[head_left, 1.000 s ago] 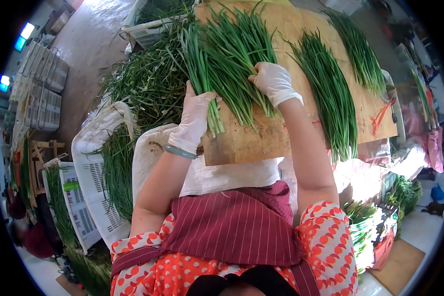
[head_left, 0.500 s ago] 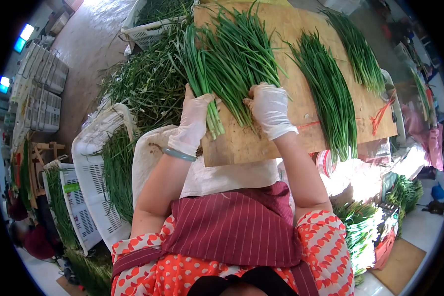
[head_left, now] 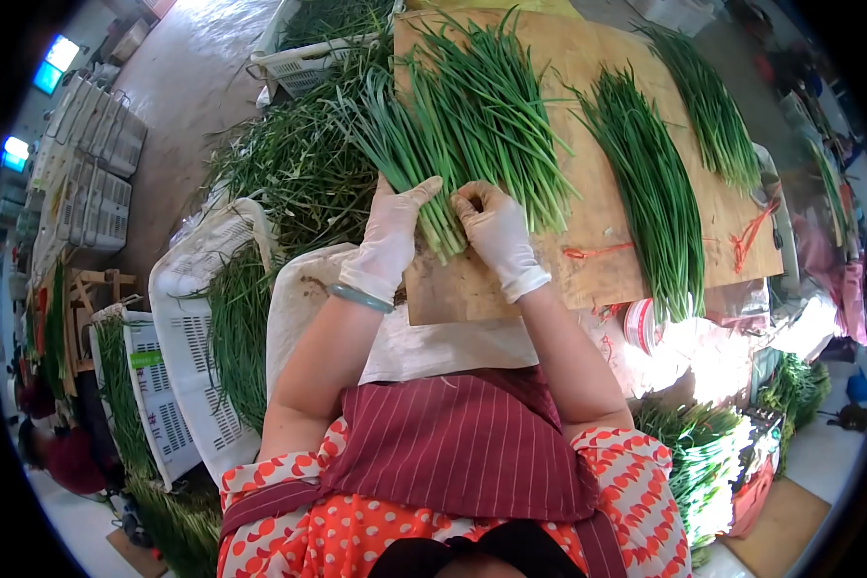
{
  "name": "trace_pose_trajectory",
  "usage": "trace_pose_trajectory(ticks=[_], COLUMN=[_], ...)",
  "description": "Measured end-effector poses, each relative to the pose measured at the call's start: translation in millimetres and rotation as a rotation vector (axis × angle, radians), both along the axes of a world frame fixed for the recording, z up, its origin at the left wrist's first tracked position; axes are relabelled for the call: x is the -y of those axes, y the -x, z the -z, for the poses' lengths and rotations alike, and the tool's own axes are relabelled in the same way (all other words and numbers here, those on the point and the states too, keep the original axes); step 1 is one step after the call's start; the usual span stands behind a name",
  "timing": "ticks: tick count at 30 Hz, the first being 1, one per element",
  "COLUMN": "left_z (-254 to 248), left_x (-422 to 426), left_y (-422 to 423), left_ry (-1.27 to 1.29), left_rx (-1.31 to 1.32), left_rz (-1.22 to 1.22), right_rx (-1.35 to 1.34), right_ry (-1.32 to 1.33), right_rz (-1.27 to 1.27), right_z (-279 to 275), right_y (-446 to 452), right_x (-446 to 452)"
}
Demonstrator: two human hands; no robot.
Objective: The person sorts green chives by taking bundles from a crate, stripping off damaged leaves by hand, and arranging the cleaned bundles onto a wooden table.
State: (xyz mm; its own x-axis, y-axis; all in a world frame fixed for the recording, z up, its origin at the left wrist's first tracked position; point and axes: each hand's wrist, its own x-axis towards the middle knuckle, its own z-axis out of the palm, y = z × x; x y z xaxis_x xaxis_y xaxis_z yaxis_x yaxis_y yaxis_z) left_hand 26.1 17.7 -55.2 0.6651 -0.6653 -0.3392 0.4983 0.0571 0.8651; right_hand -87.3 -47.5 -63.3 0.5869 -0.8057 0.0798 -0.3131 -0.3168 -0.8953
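In a white glove, my left hand (head_left: 393, 231) is closed around the lower part of a bunch of garlic chives (head_left: 401, 143), its thumb across the stalks. The pale cut ends point toward me. My right hand (head_left: 497, 231), also gloved, has its fingers curled in a pinch beside those stalk ends; what is between the fingertips is hidden. Just beyond it, a loose heap of chives (head_left: 501, 106) lies on the wooden board (head_left: 588, 207). Farther right on the board are a long chive bundle (head_left: 650, 183) and another chive bundle (head_left: 711, 116).
Red ties (head_left: 588, 250) lie on the board. Loose green trimmings (head_left: 294, 173) are heaped to its left, near a white crate (head_left: 188, 337) holding chives. A red-and-white roll (head_left: 641, 326) sits below the board's near edge. A person (head_left: 77, 462) is at lower left.
My right hand has moved left and nearer me, from the loose heap to the stalk ends by my left hand. The left-hand bunch has spread wider and shifted slightly right.
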Motion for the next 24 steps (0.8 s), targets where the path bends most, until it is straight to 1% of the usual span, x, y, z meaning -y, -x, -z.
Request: trace_pose_trajectory(ticks=[2,4,6,8,9,10,12,13,14,15,16,18,20,21,22,24], left_z=[9,16,15,8,7,7,4,3,2,0,0,9,2,-3,-3,-2], left_x=[0,0,-1,-3,-5,-7,-9,-9,-10,-10,-12,-15,-19,-21,-22,-25], left_y=[-1,-5,-10,-9,-11,-12,-10,-8,-8,-8,-9,-16,-22,-20,-21,-23], left_ry=[0.003,0.005,-0.013,-0.05,-0.07,-0.09,-0.093,-0.093,-0.094,-0.066,-0.039,-0.019,-0.095,-0.121,-0.119,-0.064], left_rx=[-0.03,-0.059,-0.105,-0.113,-0.104,-0.095,-0.098,-0.099,-0.1,-0.164,-0.228,-0.303,-0.264,-0.275,-0.272,-0.323], left_rz=[0.005,0.01,0.022,0.029,0.07,0.111,0.109,0.107,0.107,0.112,0.116,0.077,0.108,0.096,0.091,0.116], right_rx=[0.017,0.083,0.069,-0.032,-0.048,-0.049,-0.254,-0.256,-0.18,-0.099,-0.098,0.232,0.064,-0.054,-0.049,-0.723], right_ry=[0.043,0.247,0.224,0.258,0.232,0.229,0.172,0.169,0.092,0.011,0.009,-0.199,0.196,0.597,0.598,0.441], right_rz=[0.047,0.001,-0.047,-0.307,-0.374,-0.374,-0.648,-0.647,-0.857,-1.065,-1.067,-0.641,-0.285,-0.171,-0.174,-0.37], right_z=[0,9,-7,-19,-26,-36,-62,-75,-87,-97,-104,-114,-96,-83,-72,-61], right_y=[-3,-5,3,17,23,30,42,43,42,39,32,8,-17,-18,-16,-12], right_x=[-7,-13,-21,-25,-26,-24,-21,-19,-14,-9,-8,-6,22,30,32,25])
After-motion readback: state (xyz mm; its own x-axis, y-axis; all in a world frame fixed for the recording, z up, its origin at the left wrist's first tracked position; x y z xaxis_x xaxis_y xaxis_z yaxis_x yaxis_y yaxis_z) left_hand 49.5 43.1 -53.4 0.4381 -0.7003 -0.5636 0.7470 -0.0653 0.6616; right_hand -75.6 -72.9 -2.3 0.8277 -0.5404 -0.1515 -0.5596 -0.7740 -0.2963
